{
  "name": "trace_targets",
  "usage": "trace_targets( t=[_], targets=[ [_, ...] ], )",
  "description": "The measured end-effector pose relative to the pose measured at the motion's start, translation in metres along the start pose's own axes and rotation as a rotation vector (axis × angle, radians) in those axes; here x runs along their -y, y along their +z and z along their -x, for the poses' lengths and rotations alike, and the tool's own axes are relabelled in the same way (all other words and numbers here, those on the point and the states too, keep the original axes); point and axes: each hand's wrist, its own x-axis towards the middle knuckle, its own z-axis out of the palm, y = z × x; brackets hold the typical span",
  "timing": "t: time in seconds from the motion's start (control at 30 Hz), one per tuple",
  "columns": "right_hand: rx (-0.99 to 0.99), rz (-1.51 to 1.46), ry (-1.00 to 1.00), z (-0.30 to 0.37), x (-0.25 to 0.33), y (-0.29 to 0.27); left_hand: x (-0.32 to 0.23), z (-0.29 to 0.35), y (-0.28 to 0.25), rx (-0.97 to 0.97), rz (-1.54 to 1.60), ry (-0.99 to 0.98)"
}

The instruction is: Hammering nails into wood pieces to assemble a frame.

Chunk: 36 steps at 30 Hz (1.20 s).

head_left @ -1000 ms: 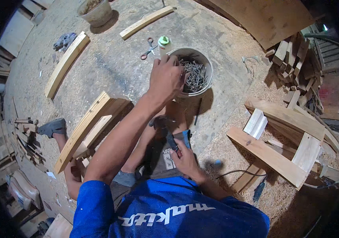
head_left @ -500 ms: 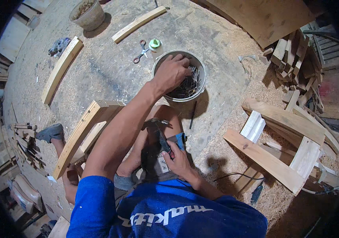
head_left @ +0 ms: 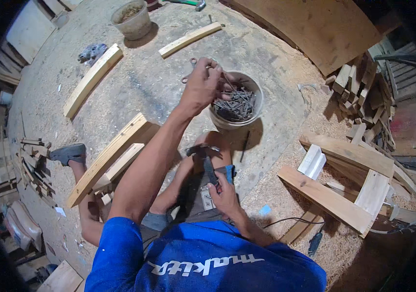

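My left hand is at the left rim of a round pale bucket, its fingers bent and pinching thin nails. How many they hold I cannot tell. Many grey nails lie loose inside the bucket, which stands on the floor in front of my knees. In my right hand, close to my lap, is a hammer with a dark handle, its head pointing away from me. Scissors lie partly hidden behind my left hand.
A joined wooden frame lies at the right, beside a power cord and a pile of offcuts. Another curved wooden piece leans by my left leg. Curved slats and a tub are farther off. Sawdust covers the floor.
My left hand has come up out of the bucket toward its left rim, with nails in its fingers. The right hand still holds the hammer. The whole view has shifted slightly.
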Motion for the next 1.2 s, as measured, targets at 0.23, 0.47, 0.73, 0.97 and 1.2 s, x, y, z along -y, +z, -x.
trace_targets(
  t=[0.23, 0.47, 0.73, 0.97, 1.2],
  targets=[
    [0.004, 0.042, -0.050, -0.002, 0.006, 0.008, -0.054, 0.094, -0.064, -0.100, 0.199, 0.031],
    [-0.019, 0.078, 0.015, 0.010, 0.028, 0.004, -0.059, 0.187, -0.157, -0.410, -0.415, 0.187],
    [0.006, 0.121, -0.069, -0.001, 0.044, 0.006, -0.048, 0.251, -0.204, -0.560, -1.073, 0.334],
    [0.057, 0.049, -0.162, -0.016, 0.085, 0.008, -0.037, 0.263, -0.209, -0.562, -1.120, 0.396],
    [0.058, 0.015, -0.290, -0.028, 0.119, 0.015, -0.014, 0.258, -0.210, -0.591, -1.435, 0.615]
  ],
)
